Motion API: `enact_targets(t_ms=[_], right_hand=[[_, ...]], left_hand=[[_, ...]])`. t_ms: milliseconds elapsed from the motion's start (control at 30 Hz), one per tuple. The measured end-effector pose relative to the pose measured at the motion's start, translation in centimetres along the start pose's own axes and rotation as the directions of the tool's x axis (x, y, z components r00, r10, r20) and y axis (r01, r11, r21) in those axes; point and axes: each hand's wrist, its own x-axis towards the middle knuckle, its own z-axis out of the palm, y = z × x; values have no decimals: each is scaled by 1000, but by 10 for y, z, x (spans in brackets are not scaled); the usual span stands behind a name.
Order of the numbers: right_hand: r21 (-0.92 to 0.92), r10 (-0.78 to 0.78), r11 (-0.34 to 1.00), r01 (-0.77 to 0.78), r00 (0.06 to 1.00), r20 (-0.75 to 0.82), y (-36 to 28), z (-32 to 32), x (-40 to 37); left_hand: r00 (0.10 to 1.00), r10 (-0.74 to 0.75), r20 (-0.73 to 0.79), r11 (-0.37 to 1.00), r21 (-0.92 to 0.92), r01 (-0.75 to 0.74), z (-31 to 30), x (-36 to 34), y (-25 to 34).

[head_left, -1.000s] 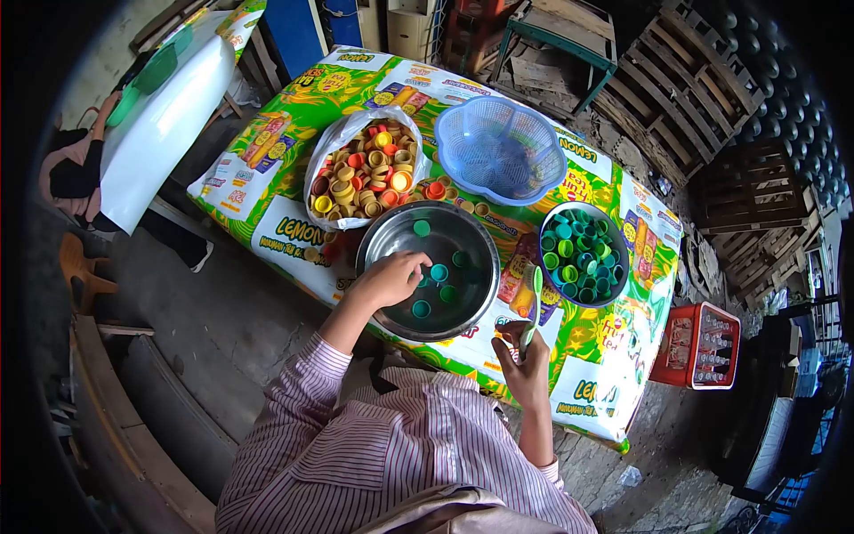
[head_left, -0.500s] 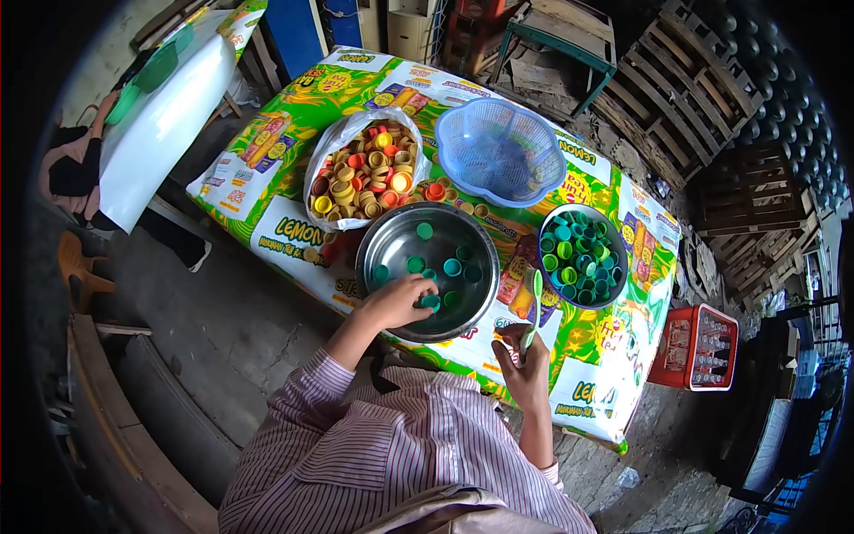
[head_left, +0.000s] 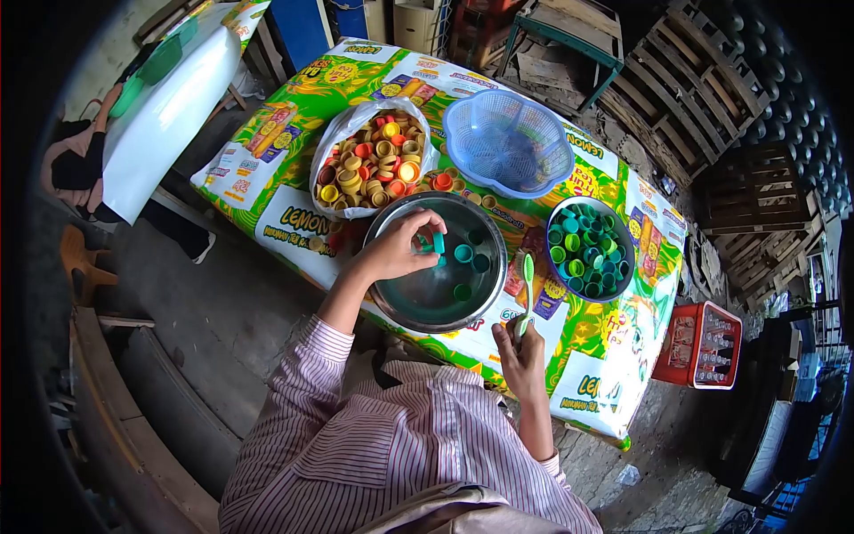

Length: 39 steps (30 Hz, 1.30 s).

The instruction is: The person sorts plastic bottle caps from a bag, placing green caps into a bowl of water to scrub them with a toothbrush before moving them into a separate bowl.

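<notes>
My left hand (head_left: 402,245) is over the steel bowl (head_left: 405,318), pinching a teal bottle cap (head_left: 439,242) between thumb and fingers. Several more green caps lie in the liquid at the bowl's bottom, some partly hidden by the hand. Right of the bowl, my right hand (head_left: 522,349) is closed around the handle of a green-and-white brush (head_left: 528,283), its head pointing up and away from me. A dark-rimmed bowl of green bottle caps (head_left: 583,245) stands beyond the brush, to the right.
A white plastic bag (head_left: 327,160) of yellow, orange and red caps stands behind the steel bowl, beside a blue plastic basket (head_left: 463,120). A red bottle crate (head_left: 698,345) is on the floor at right. At far left, another person (head_left: 80,169) is by a white table (head_left: 169,125).
My left hand has risen from the bottom of the steel bowl and moved away from me, now with a cap upright in its fingers. The brush has tilted slightly left.
</notes>
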Motion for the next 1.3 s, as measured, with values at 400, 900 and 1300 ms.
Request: enact_targets(t_ms=[400, 900, 1300], right_hand=[[148, 64, 986, -77, 994, 94, 6, 5, 1], [18, 24, 1000, -26, 995, 95, 4, 2, 7], [-1, -23, 1000, 23, 996, 81, 3, 1, 9]], left_hand=[[996, 63, 67, 875, 476, -87, -1, 4, -5], [999, 43, -29, 913, 407, -28, 16, -10, 10], [956, 260, -134, 935, 284, -214, 17, -15, 9]])
